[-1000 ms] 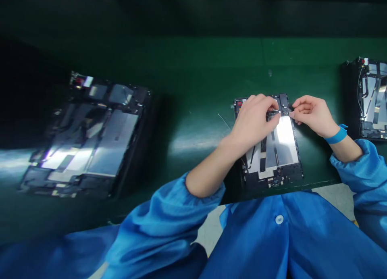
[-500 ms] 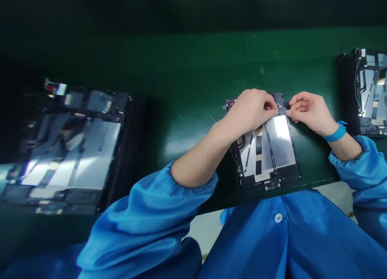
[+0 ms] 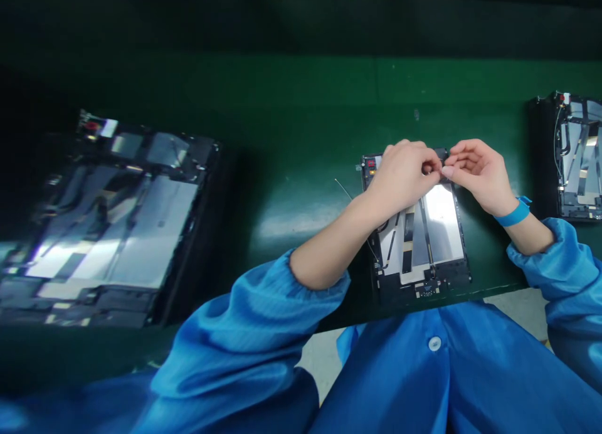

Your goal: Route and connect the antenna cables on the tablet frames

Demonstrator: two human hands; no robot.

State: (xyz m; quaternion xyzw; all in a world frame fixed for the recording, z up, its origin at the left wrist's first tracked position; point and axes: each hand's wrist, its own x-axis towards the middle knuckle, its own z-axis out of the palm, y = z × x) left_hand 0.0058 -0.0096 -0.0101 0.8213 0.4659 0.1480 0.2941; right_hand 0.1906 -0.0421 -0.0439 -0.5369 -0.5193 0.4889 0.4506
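An opened tablet (image 3: 444, 227) lies on the green work surface in front of me, its silver battery plates, dark flex cables and small circuit board exposed. My left hand (image 3: 405, 174) reaches over its upper part, thumb and fingertips pinched near the top right corner. My right hand (image 3: 482, 174) comes in from the right, thumb and index finger closed together at that corner, almost touching the left fingertips. Whatever lies between the fingers is too small to make out. A thin loose wire (image 3: 344, 189) sticks out past the tablet's left edge.
On the left stands a stack of similar opened tablets (image 3: 160, 227), blurred. Another such stack (image 3: 583, 152) is at the right edge. A blue band (image 3: 513, 213) circles my right wrist. The green mat (image 3: 291, 202) runs to the front edge of the table.
My right hand has moved left, so its fingertips now meet those of my left hand over the tablet's top right corner. The whole view has shifted slightly.
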